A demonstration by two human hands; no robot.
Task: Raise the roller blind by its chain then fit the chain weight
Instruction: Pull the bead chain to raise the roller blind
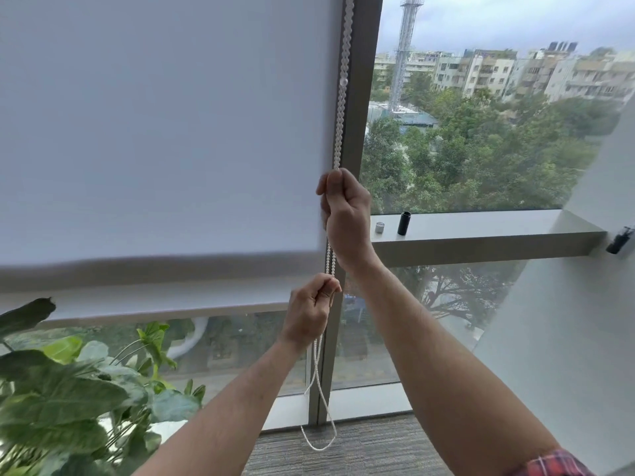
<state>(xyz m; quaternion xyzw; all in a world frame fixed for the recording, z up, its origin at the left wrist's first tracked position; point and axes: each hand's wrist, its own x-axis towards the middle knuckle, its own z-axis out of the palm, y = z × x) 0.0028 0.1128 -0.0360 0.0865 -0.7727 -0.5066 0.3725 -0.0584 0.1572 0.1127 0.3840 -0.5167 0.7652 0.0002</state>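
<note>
A white roller blind [154, 132] covers the left window pane, and its bottom bar [137, 304] hangs a little below mid-height. A white bead chain [343, 80] runs down the blind's right edge beside the grey window post. My right hand [345, 211] is shut on the chain, higher up. My left hand [311, 310] grips the same chain just below. The chain's loop [321, 434] dangles near the carpet. A black cylinder [404, 223] and a small silver cap [379, 227] stand on the window ledge, to the right of my right hand.
A leafy green plant [75, 389] fills the lower left. The grey window ledge [481, 231] crosses the right pane. A white wall [567, 321] with a black fitting [620, 240] stands at the right. Grey carpet [360, 448] lies below.
</note>
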